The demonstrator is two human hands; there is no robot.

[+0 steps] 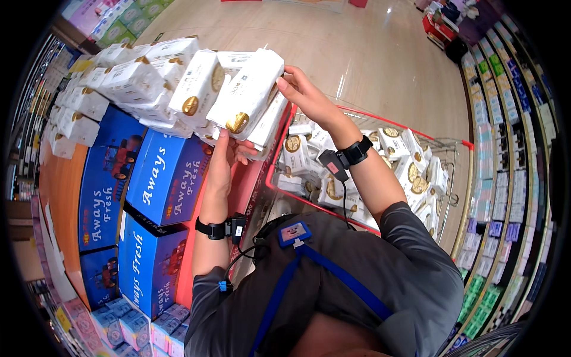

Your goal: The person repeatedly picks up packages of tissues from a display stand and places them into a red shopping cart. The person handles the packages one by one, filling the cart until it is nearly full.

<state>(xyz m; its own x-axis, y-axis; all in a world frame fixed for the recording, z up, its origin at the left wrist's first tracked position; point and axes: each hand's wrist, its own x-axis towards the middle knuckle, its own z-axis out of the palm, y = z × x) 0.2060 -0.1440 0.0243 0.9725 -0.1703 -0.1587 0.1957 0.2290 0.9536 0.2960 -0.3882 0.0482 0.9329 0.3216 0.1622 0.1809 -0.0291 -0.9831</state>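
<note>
A white plastic-wrapped tissue pack (250,91) with a gold emblem lies between my two hands, tilted on top of a stack. My right hand (308,93) presses its far right end with thumb and fingertips. At its near end, my left hand (225,156) has the thumb against the wrapper and the fingers curled below. Another similar pack (198,87) leans directly to its left. Below the held pack, more tissue packs (270,122) are partly hidden. To the right, a red-rimmed wire shopping cart (328,207) holds many loose white packs (296,151).
Blue printed cartons (154,174) stand under the stacked tissue packs (134,80) on my left. Small boxed goods (120,321) sit nearer me. Stocked shelves (499,178) curve along the right. The glossy floor (379,58) stretches ahead, with a red container (437,31) far right.
</note>
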